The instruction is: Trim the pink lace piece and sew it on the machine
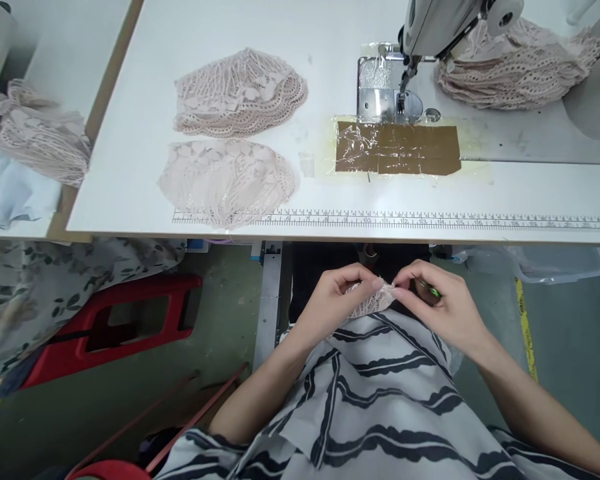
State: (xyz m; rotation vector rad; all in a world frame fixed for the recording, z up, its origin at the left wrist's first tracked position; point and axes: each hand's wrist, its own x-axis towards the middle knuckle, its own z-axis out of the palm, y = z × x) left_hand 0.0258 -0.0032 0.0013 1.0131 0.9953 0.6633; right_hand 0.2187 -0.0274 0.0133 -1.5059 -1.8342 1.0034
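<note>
A small pink lace piece (369, 300) sits over the striped lap, below the table edge (330, 237), pinched between the fingertips of the left hand (333, 300) and right hand (437, 308), with two lace stacks (233, 137) and the sewing machine (430, 40) on the tabletop beyond.

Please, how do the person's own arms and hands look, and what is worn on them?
Both forearms are bare: no sleeves, gloves, watch or rings show on the left hand or the right hand. The fingers are slim and the nails short. Below the arms lies a white garment with wavy black stripes.
</note>
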